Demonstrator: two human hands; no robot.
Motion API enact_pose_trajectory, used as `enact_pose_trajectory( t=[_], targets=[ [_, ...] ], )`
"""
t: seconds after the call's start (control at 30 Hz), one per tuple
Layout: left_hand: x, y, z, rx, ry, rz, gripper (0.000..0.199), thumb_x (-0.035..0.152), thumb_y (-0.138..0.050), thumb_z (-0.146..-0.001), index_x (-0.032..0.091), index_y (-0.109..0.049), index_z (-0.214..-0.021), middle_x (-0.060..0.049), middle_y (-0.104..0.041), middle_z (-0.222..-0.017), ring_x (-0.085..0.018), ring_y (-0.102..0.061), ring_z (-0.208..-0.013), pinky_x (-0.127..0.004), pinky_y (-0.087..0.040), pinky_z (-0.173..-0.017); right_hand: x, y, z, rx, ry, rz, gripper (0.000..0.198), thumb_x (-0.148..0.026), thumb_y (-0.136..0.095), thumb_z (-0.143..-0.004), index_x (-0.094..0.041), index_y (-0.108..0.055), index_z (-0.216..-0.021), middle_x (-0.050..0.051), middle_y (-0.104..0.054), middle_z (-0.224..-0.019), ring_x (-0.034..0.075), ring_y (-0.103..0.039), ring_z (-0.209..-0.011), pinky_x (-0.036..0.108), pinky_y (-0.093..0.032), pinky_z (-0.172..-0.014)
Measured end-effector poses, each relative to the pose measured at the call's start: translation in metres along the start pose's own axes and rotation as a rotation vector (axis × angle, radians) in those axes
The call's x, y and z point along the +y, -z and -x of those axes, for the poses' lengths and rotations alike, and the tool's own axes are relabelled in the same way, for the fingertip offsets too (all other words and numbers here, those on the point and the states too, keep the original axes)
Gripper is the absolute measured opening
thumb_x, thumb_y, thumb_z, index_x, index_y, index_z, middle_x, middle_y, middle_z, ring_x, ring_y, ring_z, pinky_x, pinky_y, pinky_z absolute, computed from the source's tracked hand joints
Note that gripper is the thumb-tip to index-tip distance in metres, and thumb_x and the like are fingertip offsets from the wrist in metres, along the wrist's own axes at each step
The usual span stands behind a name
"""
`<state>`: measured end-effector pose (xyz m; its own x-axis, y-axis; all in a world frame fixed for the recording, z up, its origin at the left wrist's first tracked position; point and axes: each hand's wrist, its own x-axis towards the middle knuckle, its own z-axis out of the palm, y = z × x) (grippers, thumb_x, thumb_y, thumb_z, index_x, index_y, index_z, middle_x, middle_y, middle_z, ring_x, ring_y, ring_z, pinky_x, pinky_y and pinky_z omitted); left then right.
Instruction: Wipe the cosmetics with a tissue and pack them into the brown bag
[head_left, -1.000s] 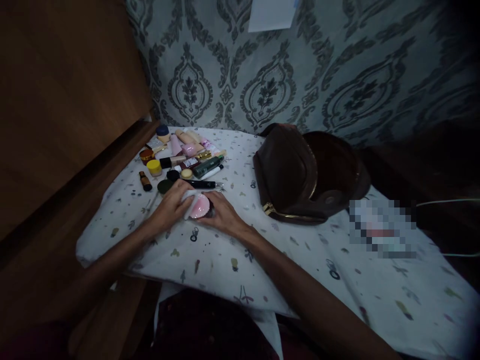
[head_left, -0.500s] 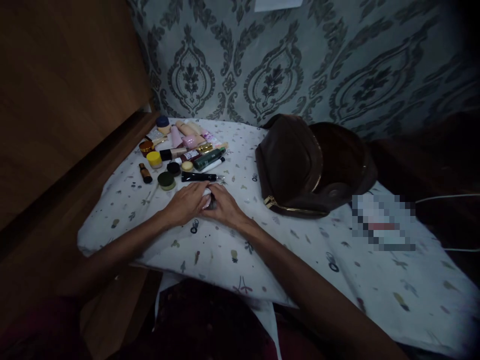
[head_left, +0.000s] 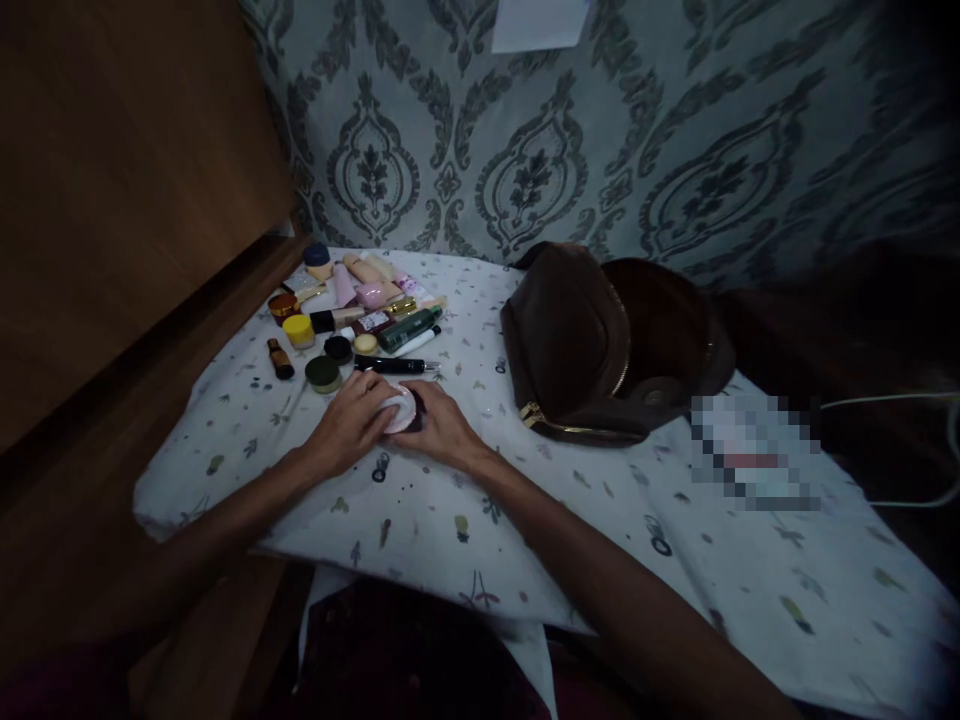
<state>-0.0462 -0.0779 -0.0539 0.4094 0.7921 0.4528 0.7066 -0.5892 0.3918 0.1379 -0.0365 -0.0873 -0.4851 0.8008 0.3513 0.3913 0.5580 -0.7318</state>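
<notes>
Both hands — left hand (head_left: pixel 346 424), right hand (head_left: pixel 442 432) — close around one pink compact (head_left: pixel 398 408) on the cloth (head_left: pixel 420 520). Bare cloth lies toward the near edge; one brown bag (head_left: pixel 600 345) sits right, the cosmetics heap (head_left: pixel 352 315) just behind.

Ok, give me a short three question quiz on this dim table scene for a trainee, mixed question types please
1. True or false: the brown leather pouch with the gold zip lies to the right of both hands.
2. Which thing do the left hand and right hand both grip? A) the black pen-like tube; B) the round pink compact; C) the yellow-lidded jar.
3. Fill in: the cosmetics lie on a white ____ cloth with small motifs.

Key: 1 true. 2 B. 3 printed.
</notes>
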Motion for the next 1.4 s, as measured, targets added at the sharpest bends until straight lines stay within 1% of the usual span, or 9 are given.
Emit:
enact_pose_trajectory(
  t=[0.17,0.23,0.43,0.6,0.8,0.9,1.07,1.3,1.4],
  targets=[
    [0.005,-0.002,0.002,0.035,-0.199,0.042,0.022,0.028,-0.047,-0.101,0.02,-0.064,-0.111,-0.008,-0.064,-0.104,-0.022,-0.055,-0.096,-0.037,-0.047,-0.084,0.0,0.003,0.001,-0.027,-0.008,-0.109,0.058,-0.031,-0.082,-0.063,-0.022,-0.059,-0.115,0.005,-0.068,-0.109,0.026,-0.062,-0.1,0.04,-0.049,-0.088],
    [0.008,-0.004,-0.002,0.018,-0.215,0.053,0.022,0.027,-0.046,-0.101,0.02,-0.064,-0.111,-0.008,-0.065,-0.105,-0.022,-0.056,-0.097,-0.037,-0.048,-0.085,0.0,0.002,0.001,-0.023,0.0,-0.122,0.056,-0.03,-0.08,-0.063,-0.022,-0.059,-0.114,0.005,-0.067,-0.109,0.027,-0.063,-0.1,0.04,-0.049,-0.087],
    [0.009,-0.003,-0.02,0.051,-0.028,-0.01,0.023,0.029,-0.045,-0.099,0.016,-0.065,-0.103,-0.008,-0.063,-0.094,-0.023,-0.056,-0.089,-0.035,-0.047,-0.08,-0.002,-0.001,0.001,0.016,0.009,-0.122,0.055,-0.036,-0.081,-0.065,-0.02,-0.057,-0.111,0.008,-0.066,-0.107,0.028,-0.062,-0.099,0.042,-0.05,-0.085],
    [0.003,0.004,-0.02,0.062,0.166,-0.016,0.02,0.022,-0.049,-0.092,0.018,-0.065,-0.102,-0.005,-0.06,-0.094,-0.021,-0.058,-0.087,-0.032,-0.045,-0.077,-0.004,0.002,0.002,-0.006,0.007,-0.128,0.056,-0.034,-0.082,-0.064,-0.021,-0.056,-0.111,0.008,-0.065,-0.108,0.028,-0.062,-0.097,0.043,-0.05,-0.085],
    [-0.001,0.009,-0.009,0.07,0.241,-0.027,0.016,0.022,-0.051,-0.089,0.02,-0.066,-0.094,-0.002,-0.057,-0.084,-0.02,-0.057,-0.081,-0.031,-0.046,-0.074,-0.008,0.005,0.003,0.002,0.021,-0.122,0.05,-0.031,-0.081,-0.065,-0.022,-0.058,-0.109,0.006,-0.066,-0.105,0.026,-0.062,-0.096,0.041,-0.051,-0.084],
    [-0.002,0.008,-0.009,0.07,0.239,-0.03,0.018,0.024,-0.051,-0.091,0.019,-0.066,-0.097,-0.003,-0.059,-0.087,-0.021,-0.058,-0.083,-0.032,-0.048,-0.077,-0.006,0.003,0.002,0.035,0.06,-0.135,0.052,-0.029,-0.081,-0.065,-0.02,-0.058,-0.111,0.007,-0.066,-0.107,0.025,-0.062,-0.097,0.041,-0.051,-0.085],
    [0.006,0.005,-0.015,0.039,0.152,0.033,0.023,0.024,-0.049,-0.094,0.018,-0.068,-0.106,-0.005,-0.06,-0.094,-0.021,-0.059,-0.09,-0.034,-0.049,-0.082,0.002,-0.002,0.0,0.086,0.128,-0.092,0.055,-0.035,-0.083,-0.066,-0.021,-0.06,-0.114,0.008,-0.065,-0.109,0.027,-0.061,-0.1,0.043,-0.051,-0.086],
    [0.016,0.014,-0.008,-0.123,-0.132,0.115,0.021,0.025,-0.051,-0.098,0.02,-0.069,-0.107,-0.008,-0.061,-0.104,-0.022,-0.058,-0.1,-0.037,-0.049,-0.087,0.009,-0.001,-0.001,0.05,0.157,-0.089,0.059,-0.037,-0.083,-0.065,-0.02,-0.061,-0.118,0.008,-0.066,-0.106,0.028,-0.062,-0.099,0.043,-0.05,-0.087],
    [0.013,0.022,0.0,-0.196,-0.172,0.137,0.02,0.022,-0.051,-0.098,0.023,-0.069,-0.106,-0.007,-0.062,-0.106,-0.022,-0.057,-0.103,-0.037,-0.048,-0.089,0.009,-0.001,-0.001,0.053,0.146,-0.127,0.059,-0.042,-0.082,-0.066,-0.02,-0.061,-0.117,0.009,-0.066,-0.11,0.027,-0.062,-0.1,0.041,-0.05,-0.087]
  ],
)
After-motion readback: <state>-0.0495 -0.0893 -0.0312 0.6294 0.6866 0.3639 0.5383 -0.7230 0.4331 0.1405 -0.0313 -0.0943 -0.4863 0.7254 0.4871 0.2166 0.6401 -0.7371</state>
